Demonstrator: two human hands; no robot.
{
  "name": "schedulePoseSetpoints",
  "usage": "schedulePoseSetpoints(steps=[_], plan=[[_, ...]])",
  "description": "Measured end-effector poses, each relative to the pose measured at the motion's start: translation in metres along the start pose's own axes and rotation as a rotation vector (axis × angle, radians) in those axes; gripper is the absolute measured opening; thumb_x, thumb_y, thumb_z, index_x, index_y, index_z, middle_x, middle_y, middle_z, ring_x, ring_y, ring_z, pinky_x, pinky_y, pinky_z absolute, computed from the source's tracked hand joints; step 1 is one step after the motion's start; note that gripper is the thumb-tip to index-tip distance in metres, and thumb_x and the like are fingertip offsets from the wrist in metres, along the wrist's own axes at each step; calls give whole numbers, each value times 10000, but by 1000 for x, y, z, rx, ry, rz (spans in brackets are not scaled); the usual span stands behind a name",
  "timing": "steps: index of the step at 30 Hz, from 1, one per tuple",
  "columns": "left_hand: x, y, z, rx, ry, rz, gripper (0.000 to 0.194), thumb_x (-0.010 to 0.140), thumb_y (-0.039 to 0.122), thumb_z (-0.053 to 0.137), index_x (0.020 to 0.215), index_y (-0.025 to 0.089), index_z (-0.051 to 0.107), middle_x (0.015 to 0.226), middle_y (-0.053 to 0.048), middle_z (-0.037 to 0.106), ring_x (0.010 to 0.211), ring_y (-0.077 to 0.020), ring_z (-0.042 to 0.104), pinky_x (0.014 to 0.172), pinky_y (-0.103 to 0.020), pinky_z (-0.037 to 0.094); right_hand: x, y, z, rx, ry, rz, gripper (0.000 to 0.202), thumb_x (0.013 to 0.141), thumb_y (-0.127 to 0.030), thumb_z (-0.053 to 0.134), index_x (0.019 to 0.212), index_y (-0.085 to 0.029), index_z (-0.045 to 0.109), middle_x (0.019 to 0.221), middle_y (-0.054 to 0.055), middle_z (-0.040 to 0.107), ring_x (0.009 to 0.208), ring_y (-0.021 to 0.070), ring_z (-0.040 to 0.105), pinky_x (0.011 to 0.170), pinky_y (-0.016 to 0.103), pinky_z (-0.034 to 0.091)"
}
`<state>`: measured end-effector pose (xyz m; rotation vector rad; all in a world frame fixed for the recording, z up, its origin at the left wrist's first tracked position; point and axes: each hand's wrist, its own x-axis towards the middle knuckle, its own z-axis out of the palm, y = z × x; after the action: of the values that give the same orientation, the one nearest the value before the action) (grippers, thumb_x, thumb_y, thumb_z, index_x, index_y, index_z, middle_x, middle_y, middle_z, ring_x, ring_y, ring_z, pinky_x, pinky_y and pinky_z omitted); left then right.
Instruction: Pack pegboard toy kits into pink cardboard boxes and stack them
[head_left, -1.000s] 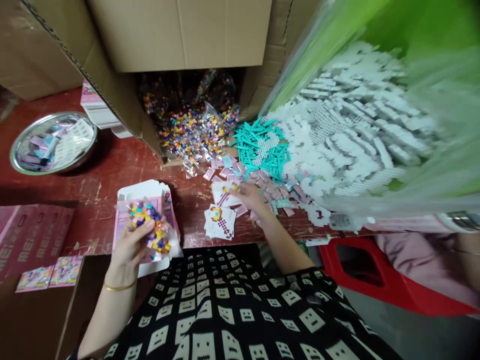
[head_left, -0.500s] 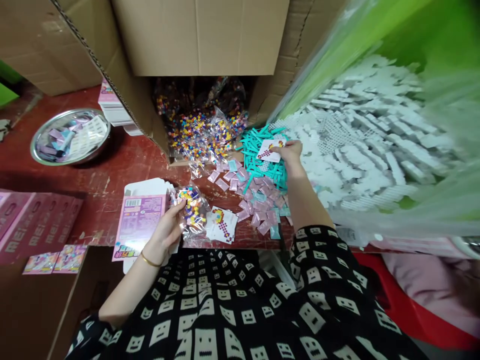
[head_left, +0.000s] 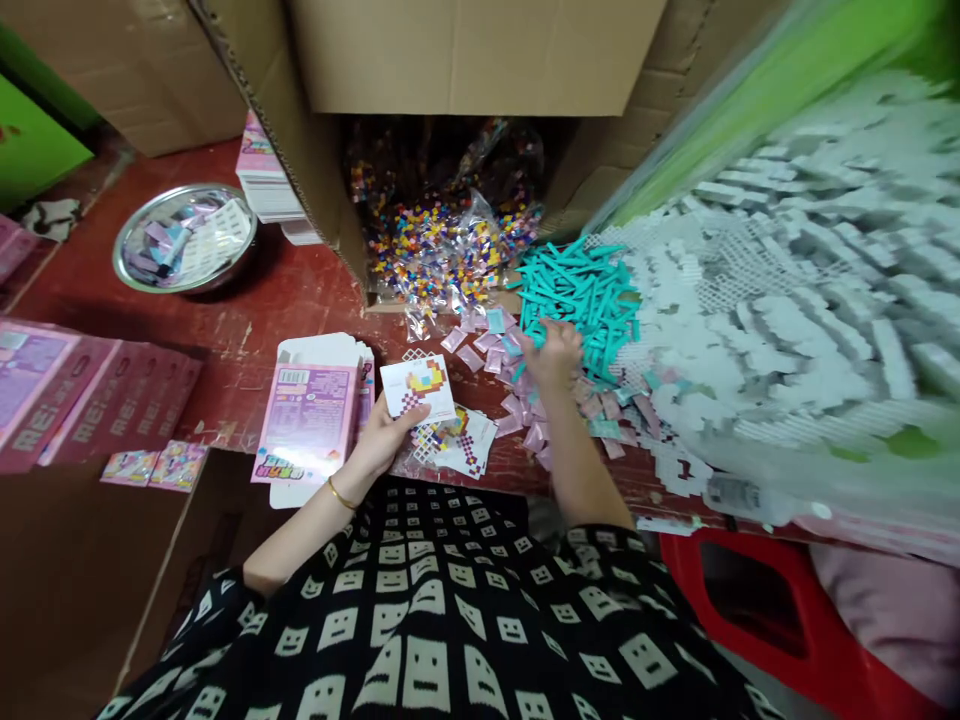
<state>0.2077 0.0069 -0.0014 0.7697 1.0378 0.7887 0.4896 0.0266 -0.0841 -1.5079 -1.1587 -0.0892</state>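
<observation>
Near front edge of red wooden table (head_left: 247, 310): left hand (head_left: 379, 440) pinches white pattern card (head_left: 417, 389). Right hand (head_left: 553, 352) curled over turquoise plastic sticks (head_left: 581, 290), grip unclear. Pink flat carton (head_left: 306, 420) unfilled; packing seems early.

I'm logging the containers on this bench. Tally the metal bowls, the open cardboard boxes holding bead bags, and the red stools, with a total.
Metal bowl: 1
Open cardboard box of bead bags: 1
Red stool: 1
Total: 3
</observation>
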Motion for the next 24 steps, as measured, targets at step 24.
schedulePoseSetpoints(steps=[24], plan=[[-12, 66, -61, 461, -1, 472, 622, 810, 531, 738, 1287, 177, 552, 1261, -141, 654, 1145, -275, 642, 1010, -449, 519, 3, -183, 85, 714, -945, 340, 582, 736, -479, 819, 1217, -254, 581, 1145, 77, 675, 1029, 242, 670, 904, 459, 612]])
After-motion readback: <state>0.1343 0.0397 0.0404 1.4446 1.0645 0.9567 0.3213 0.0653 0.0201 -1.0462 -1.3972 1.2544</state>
